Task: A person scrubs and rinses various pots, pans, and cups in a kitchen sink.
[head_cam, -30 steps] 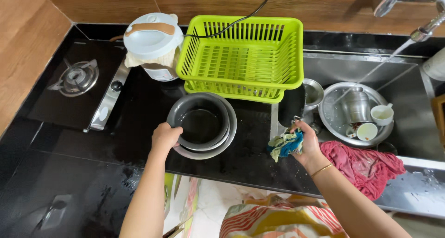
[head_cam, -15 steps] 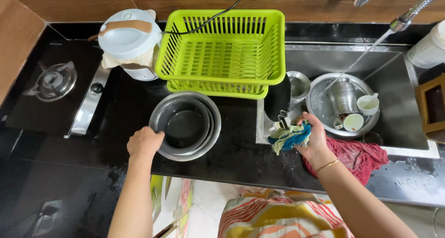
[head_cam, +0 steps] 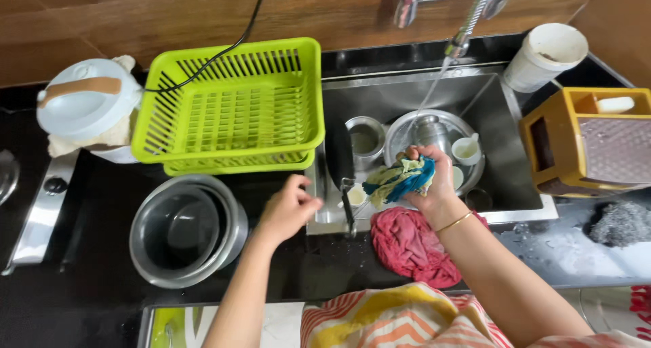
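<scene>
While water runs from tap [head_cam: 468, 23] into steel sink [head_cam: 407, 94], right hand [head_cam: 430, 182] closed around blue-yellow scrub cloth [head_cam: 397, 180], held above sink's front edge over steel plate [head_cam: 434, 128]. Left hand [head_cam: 288, 209] empty, fingers loosely curled, hovering over black counter [head_cam: 81, 307] beside sink's left rim, near dark pan handle [head_cam: 347, 206]. Nested steel bowls [head_cam: 186, 229] left of hand; green basket [head_cam: 230, 107] behind; pink rag [head_cam: 410, 243] on counter edge.
</scene>
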